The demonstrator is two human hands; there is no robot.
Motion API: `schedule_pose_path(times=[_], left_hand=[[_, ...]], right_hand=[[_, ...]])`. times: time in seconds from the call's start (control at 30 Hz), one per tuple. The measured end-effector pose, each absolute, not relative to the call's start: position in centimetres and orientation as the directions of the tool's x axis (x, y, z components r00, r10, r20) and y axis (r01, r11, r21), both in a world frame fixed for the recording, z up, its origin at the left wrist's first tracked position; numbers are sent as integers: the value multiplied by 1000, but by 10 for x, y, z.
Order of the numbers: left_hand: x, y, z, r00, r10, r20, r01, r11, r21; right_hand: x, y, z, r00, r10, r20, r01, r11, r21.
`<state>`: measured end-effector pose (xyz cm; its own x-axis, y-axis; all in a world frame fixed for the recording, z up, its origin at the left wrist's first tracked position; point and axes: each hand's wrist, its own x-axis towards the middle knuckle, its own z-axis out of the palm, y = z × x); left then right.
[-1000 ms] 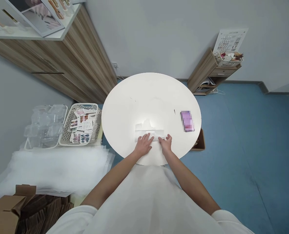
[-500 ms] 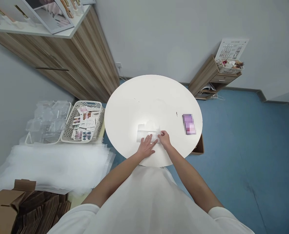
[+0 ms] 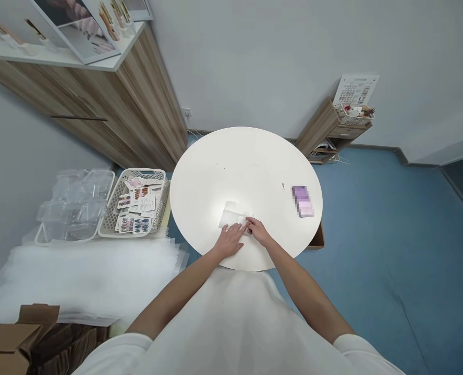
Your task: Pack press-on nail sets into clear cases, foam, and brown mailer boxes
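A folded piece of thin white sheet (image 3: 231,213) lies near the front of the round white table (image 3: 247,172). My left hand (image 3: 229,240) lies flat on its near edge with the fingers stretched out. My right hand (image 3: 258,231) is curled beside it, its fingertips pinching the sheet's right end against the left hand's fingers. A small purple packet (image 3: 302,201) lies on the table to the right, apart from both hands.
A white basket (image 3: 136,207) of nail-sticker cards and clear plastic trays (image 3: 71,204) stand to the left. White sheets (image 3: 83,273) are stacked below them, cardboard boxes (image 3: 16,344) at the bottom left. Wooden cabinet (image 3: 110,99) behind, small shelf (image 3: 329,130) at the right wall.
The sheet was a long strip; my right hand has brought its right end leftwards over it, making it shorter. My left hand stayed pressed on it.
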<state>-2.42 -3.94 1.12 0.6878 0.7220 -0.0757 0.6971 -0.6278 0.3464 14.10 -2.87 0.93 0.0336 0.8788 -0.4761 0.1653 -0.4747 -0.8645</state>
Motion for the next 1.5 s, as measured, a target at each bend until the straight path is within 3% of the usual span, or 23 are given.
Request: schedule_pose_path(times=[0.07, 0.17, 0.27, 0.4, 0.47, 0.53, 0.6, 0.73, 0.93, 1.1, 1.33, 1.5], left_hand=[[-25, -36, 9, 701, 707, -93, 692, -641, 332], [-25, -34, 7, 704, 705, -87, 685, -642, 345], [-27, -33, 9, 701, 708, -87, 677, -623, 392], [-38, -36, 10, 673, 732, -103, 674, -550, 493], [-48, -40, 8, 529, 838, -133, 750, -389, 535], [-60, -45, 4, 264, 938, -225, 819, -95, 566], [-70, -50, 1, 68, 936, -346, 778, 167, 605], [-78, -49, -3, 26, 861, -507, 554, 410, 725], [-79, -27, 3, -130, 732, -669, 254, 677, 691], [-83, -15, 8, 28, 749, -662, 213, 643, 736], [-73, -14, 12, 144, 876, -460, 416, 368, 831], [-59, -19, 18, 226, 900, -372, 552, 197, 810]], right_hand=[[145, -35, 9, 137, 905, -402, 231, -424, -876], [146, -50, 4, 336, 920, -201, 494, -354, -794], [134, -64, -5, 214, 970, -114, 734, -236, -637], [110, -67, -12, 81, 987, -142, 874, -139, -466], [100, -64, -14, 65, 986, -152, 907, -122, -403], [91, -63, -14, 51, 985, -163, 923, -109, -370], [84, -64, -15, 61, 983, -170, 926, -119, -358], [72, -68, -15, 91, 981, -173, 920, -150, -362], [61, -74, -9, 54, 984, -172, 921, -115, -371], [63, -75, -1, 63, 981, -184, 906, -134, -401], [75, -74, 8, 18, 989, -148, 855, -92, -510], [87, -61, 12, -53, 968, -245, 828, -95, -553]])
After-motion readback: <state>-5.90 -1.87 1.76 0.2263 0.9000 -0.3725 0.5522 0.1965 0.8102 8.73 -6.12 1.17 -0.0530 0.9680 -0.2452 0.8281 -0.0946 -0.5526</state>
